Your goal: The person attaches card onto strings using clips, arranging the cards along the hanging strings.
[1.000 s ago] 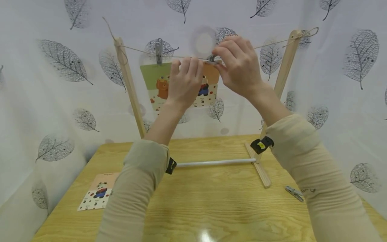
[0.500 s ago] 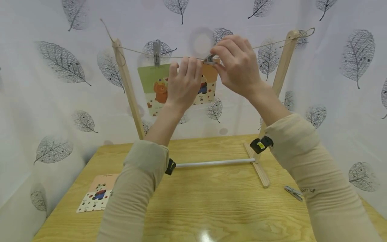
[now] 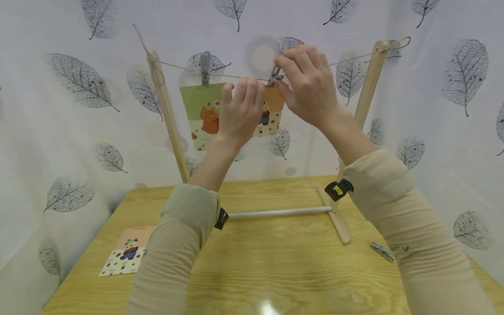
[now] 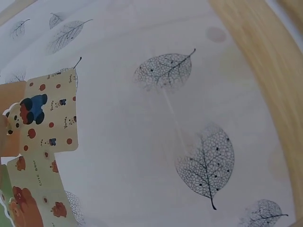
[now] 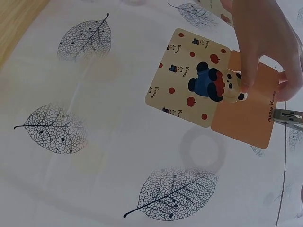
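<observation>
In the head view a panda card (image 3: 271, 114), orange above and cream below, is up at the twine. My left hand (image 3: 241, 109) pinches it; the right wrist view shows that hand (image 5: 271, 45) with its thumb on the card's face (image 5: 236, 97). With curled fingers and thumb my right hand (image 3: 309, 85) holds a grey clothespin (image 3: 273, 75) at the card's top edge. The clothespin (image 5: 288, 117) sits on that edge beside the printed words. To the left a green bear card (image 3: 201, 103) hangs from another clothespin (image 3: 205, 69), partly behind my left hand.
Twine (image 3: 173, 66) runs between two wooden posts (image 3: 167, 109), with a white rod (image 3: 283, 212) low between them. Another panda card (image 3: 127, 251) lies on the wooden table (image 3: 275, 262) at left, a loose clothespin (image 3: 382, 251) at right. A leaf-patterned curtain (image 3: 110, 131) hangs behind.
The clothespin in my right hand has turned from nearly flat to more upright at the card's edge. My left hand has stayed almost in place on the card.
</observation>
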`<state>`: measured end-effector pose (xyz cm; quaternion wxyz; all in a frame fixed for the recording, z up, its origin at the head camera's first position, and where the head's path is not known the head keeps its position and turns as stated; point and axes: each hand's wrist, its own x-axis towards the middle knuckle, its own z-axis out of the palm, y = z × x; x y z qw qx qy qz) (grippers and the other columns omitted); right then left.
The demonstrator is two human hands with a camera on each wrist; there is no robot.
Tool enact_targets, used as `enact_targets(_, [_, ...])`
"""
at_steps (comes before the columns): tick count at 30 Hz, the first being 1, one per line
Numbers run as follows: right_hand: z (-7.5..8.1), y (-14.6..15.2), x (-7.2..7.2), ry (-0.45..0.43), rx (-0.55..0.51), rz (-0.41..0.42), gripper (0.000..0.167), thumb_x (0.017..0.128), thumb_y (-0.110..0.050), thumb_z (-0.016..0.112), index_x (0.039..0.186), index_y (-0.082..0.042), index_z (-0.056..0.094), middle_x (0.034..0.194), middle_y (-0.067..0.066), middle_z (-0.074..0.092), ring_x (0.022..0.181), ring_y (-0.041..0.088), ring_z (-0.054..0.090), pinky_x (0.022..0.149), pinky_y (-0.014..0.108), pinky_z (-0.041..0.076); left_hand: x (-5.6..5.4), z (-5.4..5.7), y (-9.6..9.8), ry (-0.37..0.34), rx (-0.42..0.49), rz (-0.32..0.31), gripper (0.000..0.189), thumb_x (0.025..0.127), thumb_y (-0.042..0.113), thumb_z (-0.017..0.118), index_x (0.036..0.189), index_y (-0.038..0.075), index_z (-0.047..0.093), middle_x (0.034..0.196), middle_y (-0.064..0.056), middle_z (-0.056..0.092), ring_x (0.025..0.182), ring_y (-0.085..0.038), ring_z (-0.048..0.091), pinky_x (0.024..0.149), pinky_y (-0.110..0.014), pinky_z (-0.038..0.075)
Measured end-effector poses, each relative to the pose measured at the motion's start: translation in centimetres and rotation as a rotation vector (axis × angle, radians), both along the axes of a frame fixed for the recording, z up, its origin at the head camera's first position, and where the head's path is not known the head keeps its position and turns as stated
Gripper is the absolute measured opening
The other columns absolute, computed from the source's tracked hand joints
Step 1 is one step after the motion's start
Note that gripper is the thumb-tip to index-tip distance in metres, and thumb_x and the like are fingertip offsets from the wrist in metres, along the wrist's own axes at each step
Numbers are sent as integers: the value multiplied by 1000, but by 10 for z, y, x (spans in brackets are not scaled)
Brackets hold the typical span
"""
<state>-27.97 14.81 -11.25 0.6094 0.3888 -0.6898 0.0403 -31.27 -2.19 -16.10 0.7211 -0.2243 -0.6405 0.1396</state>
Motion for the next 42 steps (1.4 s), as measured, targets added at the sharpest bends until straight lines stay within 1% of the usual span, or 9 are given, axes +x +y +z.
enact_targets(7, [-4, -1, -4, 12, -2, -77, 22, 91, -11, 55, 105, 4, 60, 103, 19, 59, 100, 35, 50, 82, 43, 39, 1, -4, -2, -30, -24, -37, 15, 94, 8, 41, 103, 5, 53, 96, -9, 54, 91, -25, 48, 81, -39, 34])
enact_targets(12, [-7, 1, -6, 9, -17, -96, 25, 90, -12, 55, 109, 4, 59, 103, 19, 59, 98, 35, 50, 81, 44, 38, 2, -6, -3, -57, -41, -45, 17, 94, 8, 40, 105, 4, 53, 99, -9, 54, 93, -25, 48, 84, -42, 34])
enact_targets(20, [-19, 1, -7, 28, -100, -87, 25, 87, -8, 54, 109, 3, 60, 98, 17, 60, 94, 35, 51, 78, 45, 37, 5, -9, -3, -70, -27, -99, 18, 94, 10, 42, 103, 3, 56, 98, -11, 56, 93, -27, 50, 84, -42, 35])
enact_targets(22, [-24, 2, -9, 47, -97, -89, 24, 87, -8, 52, 108, 3, 60, 97, 17, 60, 93, 34, 51, 77, 45, 37, 6, -11, -4, -75, -27, -108, 19, 93, 10, 42, 102, 3, 57, 100, -12, 57, 95, -28, 50, 86, -43, 35])
enact_targets(27, [-35, 4, -11, 85, -82, -81, 25, 86, -8, 56, 108, 2, 59, 96, 16, 60, 92, 34, 52, 75, 45, 37, 11, -16, -7, -84, -46, -132, 20, 92, 10, 43, 102, 3, 59, 105, -13, 58, 101, -29, 51, 89, -45, 35])
enact_targets(30, [-40, 5, -11, 109, -79, -74, 26, 86, -11, 56, 108, 2, 59, 95, 16, 60, 90, 34, 52, 75, 45, 38, 13, -20, -9, -86, -55, -162, 18, 91, 10, 44, 100, 3, 59, 103, -13, 57, 98, -29, 51, 89, -45, 36])
enact_targets(35, [-46, 8, -10, 138, -68, -77, 28, 88, -18, 53, 107, 2, 59, 92, 16, 58, 86, 34, 51, 75, 45, 38, 18, -25, -14, -87, -66, -217, 15, 89, 11, 47, 92, 3, 58, 94, -11, 57, 91, -28, 51, 85, -43, 37])
enact_targets(39, [-51, 14, -6, 143, -50, -91, 32, 87, -22, 53, 108, 3, 59, 93, 17, 58, 87, 35, 52, 76, 46, 38, 23, -27, -20, -85, -82, -224, 15, 87, 15, 50, 88, 4, 59, 89, -10, 58, 86, -27, 51, 83, -43, 37])
enact_targets(42, [-58, 18, -4, 133, -43, -90, 33, 85, -21, 55, 108, 3, 59, 93, 17, 58, 87, 35, 51, 76, 47, 38, 26, -31, -28, -101, -89, -232, 15, 83, 18, 56, 86, 3, 60, 89, -10, 60, 86, -27, 52, 82, -43, 38])
